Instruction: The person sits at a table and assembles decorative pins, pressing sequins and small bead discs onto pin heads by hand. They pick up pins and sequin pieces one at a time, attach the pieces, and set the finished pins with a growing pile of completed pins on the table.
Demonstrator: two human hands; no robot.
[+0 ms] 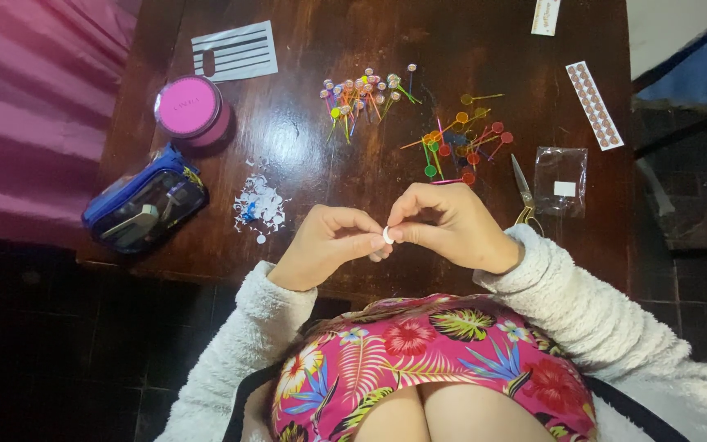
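My left hand (329,244) and my right hand (448,225) meet above the near edge of a dark wooden table (304,139). Between the fingertips of both hands sits a small white round sticker (387,236). A pile of white paper bits (260,205) lies just left of my left hand. Two heaps of coloured plastic picks lie farther back: one with decorated tops (363,92), one with plain round tops (460,141). Scissors (524,192) rest beside my right wrist.
A pink round tin (190,109) and a blue pouch (146,203) stand at the left. A striped card (235,51), a sticker strip (594,105), a clear plastic bag (561,180) and a small label (545,16) lie around. A pink curtain (26,106) hangs left.
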